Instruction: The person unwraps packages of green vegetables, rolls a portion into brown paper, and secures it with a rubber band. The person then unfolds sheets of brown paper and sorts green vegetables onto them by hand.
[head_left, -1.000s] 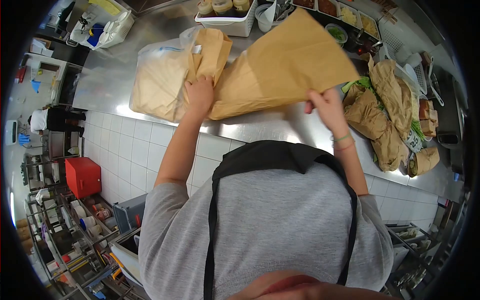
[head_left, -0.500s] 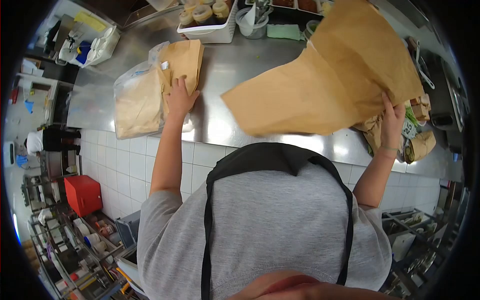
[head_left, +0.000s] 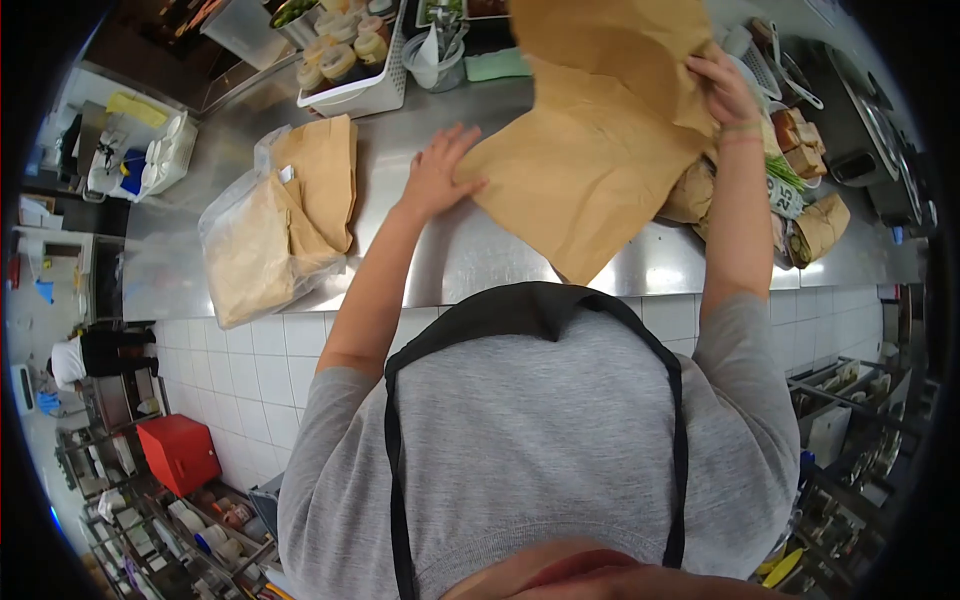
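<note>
unfolded paper sheet [head_left: 600, 150]: 1 | clear bag [head_left: 248, 240]: 1 | red box [head_left: 178, 453]: 1 | black apron [head_left: 530, 312]: 1 | co-worker [head_left: 85, 357]: 1

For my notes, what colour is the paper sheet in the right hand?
The paper sheet is tan-brown, shown best in the head view.

The brown paper [head_left: 590, 150] is cut off by the upper edge; to its right, a brown bundle [head_left: 688, 193] is partly hidden by the right arm [head_left: 738, 215].

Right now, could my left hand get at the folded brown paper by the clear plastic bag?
Probably yes: your left hand appears to grip nothing, and only bare steel counter separates it from the folded brown paper.
</note>
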